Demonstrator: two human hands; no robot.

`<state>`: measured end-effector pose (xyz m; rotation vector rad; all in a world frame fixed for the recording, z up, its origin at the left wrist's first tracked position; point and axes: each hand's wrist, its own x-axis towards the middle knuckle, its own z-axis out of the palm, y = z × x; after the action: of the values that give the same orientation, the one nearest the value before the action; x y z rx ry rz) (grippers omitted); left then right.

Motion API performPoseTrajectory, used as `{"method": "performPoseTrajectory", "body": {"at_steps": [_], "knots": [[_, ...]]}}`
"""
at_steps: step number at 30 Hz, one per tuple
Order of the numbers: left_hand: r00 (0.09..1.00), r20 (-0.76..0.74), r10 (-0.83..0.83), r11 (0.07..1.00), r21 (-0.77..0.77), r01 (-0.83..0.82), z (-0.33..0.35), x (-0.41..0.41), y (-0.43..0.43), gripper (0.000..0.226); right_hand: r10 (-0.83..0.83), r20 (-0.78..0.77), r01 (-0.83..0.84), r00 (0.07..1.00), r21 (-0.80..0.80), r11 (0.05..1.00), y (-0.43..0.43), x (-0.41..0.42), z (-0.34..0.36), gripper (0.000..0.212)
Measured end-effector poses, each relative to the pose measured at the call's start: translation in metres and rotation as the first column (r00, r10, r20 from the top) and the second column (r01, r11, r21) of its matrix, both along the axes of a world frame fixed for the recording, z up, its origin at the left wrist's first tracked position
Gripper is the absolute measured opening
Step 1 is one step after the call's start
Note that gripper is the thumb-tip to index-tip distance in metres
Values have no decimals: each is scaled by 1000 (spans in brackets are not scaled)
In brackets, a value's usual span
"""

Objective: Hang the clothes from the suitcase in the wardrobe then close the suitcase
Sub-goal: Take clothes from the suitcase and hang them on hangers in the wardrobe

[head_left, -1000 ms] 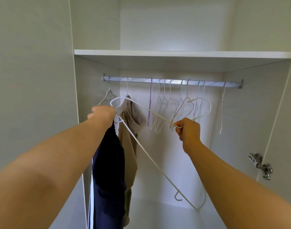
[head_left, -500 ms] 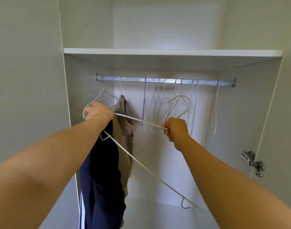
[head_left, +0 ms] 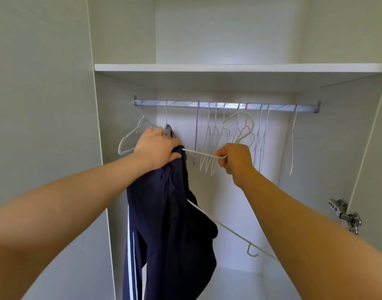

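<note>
Clutching the bunched top of a navy garment [head_left: 170, 213], the left hand [head_left: 157, 148] is holding it up just below the wardrobe rail [head_left: 229, 106]. The right hand [head_left: 235, 161] is gripping a white hanger [head_left: 204, 153] at its neck, with the fingers curled round the thin stem. One arm of the hanger is running into the cloth at the left hand. The other is slanting down and out from under the fabric, carrying a small notch hook near its end.

By my reading, the person is working the garment onto the hanger, and it is not yet hanging. The next move is likely calling for the cloth to be settled evenly, then for the curved hook to be lifted over the rail into a gap beside the empty hangers [head_left: 216, 135].

The fabric is looking soft, matte and limp, with white stripes running down one edge, so it may slide on the slim, smooth hanger. The rail is showing as a round, shiny metal bar. The suitcase is lying out of view.
</note>
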<state>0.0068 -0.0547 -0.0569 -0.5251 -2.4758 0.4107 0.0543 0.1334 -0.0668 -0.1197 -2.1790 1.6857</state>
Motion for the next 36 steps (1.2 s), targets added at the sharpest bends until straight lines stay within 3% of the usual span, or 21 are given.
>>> {"method": "performPoseTrajectory", "body": {"at_steps": [2,4,6,8,9,11,13,17,20,23,26,28,32,36], "knots": [[991,-129,-22,1000,-16,20,4,-1,-1,39,-38,-48,34,998,-71,997,1,-3,1,34],[992,-69,-102,990,87,108,5,-2,-1,37,-134,-138,128,981,-52,990,2,-7,0,25],[984,37,-174,952,261,158,4,-1,1,33,-300,-298,307,906,-24,952,-1,-8,-1,4],[969,62,-238,892,410,193,1,-2,3,31,-448,-424,461,787,-78,884,-7,-2,-2,12],[960,54,-276,849,483,217,0,-3,4,30,-434,-457,447,776,-86,890,-11,0,-4,12],[942,35,-334,757,605,246,1,-3,8,29,-219,-417,238,882,-7,971,-21,3,-11,11],[934,-10,-357,679,684,266,5,-3,12,27,41,-243,-5,969,146,989,-33,4,-21,21],[940,-86,-330,600,750,279,14,1,11,28,382,0,-377,924,152,914,-44,5,-31,25],[952,-123,-280,576,772,269,20,2,-2,30,471,205,-505,858,171,846,-33,6,-43,26],[978,-143,-153,598,775,207,24,1,-24,33,326,289,-428,900,447,785,-17,5,-57,8],[986,-158,-57,636,755,158,24,-2,-48,35,141,150,-205,979,725,657,-1,2,-59,31],[985,-163,-49,657,738,154,25,-3,-60,36,31,52,-61,998,850,523,6,2,-58,32],[982,-185,-50,701,693,166,28,-1,-77,40,-115,45,10,992,898,440,27,3,-60,41],[968,-234,-88,736,640,221,32,3,-88,38,-167,67,4,984,919,394,42,4,-59,29]]}}
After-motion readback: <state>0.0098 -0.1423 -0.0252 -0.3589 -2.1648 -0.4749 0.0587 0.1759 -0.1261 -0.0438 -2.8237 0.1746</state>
